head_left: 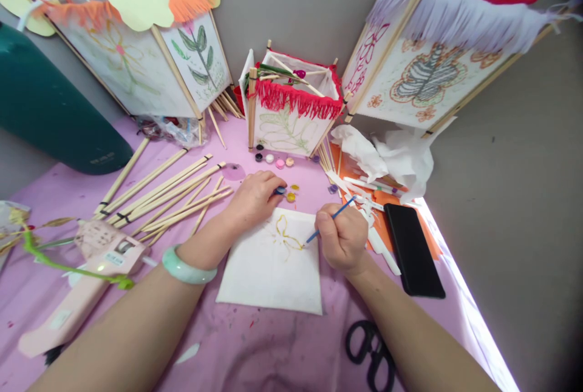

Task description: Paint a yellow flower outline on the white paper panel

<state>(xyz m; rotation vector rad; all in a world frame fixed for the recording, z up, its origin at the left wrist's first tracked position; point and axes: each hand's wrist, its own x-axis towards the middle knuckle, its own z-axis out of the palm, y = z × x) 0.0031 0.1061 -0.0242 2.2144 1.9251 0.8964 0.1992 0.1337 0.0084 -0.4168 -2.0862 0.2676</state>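
Note:
My right hand (pixel 342 238) grips a thin blue paintbrush (pixel 336 217), its tip touching a white sheet (pixel 273 286) that lies flat before me. A yellow flower outline (pixel 286 235) with several petals shows on the upper part of the sheet. At the sheet's top left corner rests my left hand (pixel 255 199), its fingers curled round a small dark blue paint pot (pixel 279 190). Just right of those fingertips sits a yellow paint pot (pixel 291 197). On my left wrist is a pale green bangle (pixel 187 267).
Bamboo sticks (pixel 173 189) and a pink glue gun (pixel 86 283) lie left. Black-handled scissors (pixel 371 352) and a phone (pixel 413 249) lie right. Behind stand a red-fringed lantern (pixel 291 128), an orange-fringed lantern (pixel 122 70), a white-fringed lantern (pixel 410 70) and a green bottle (pixel 54 107).

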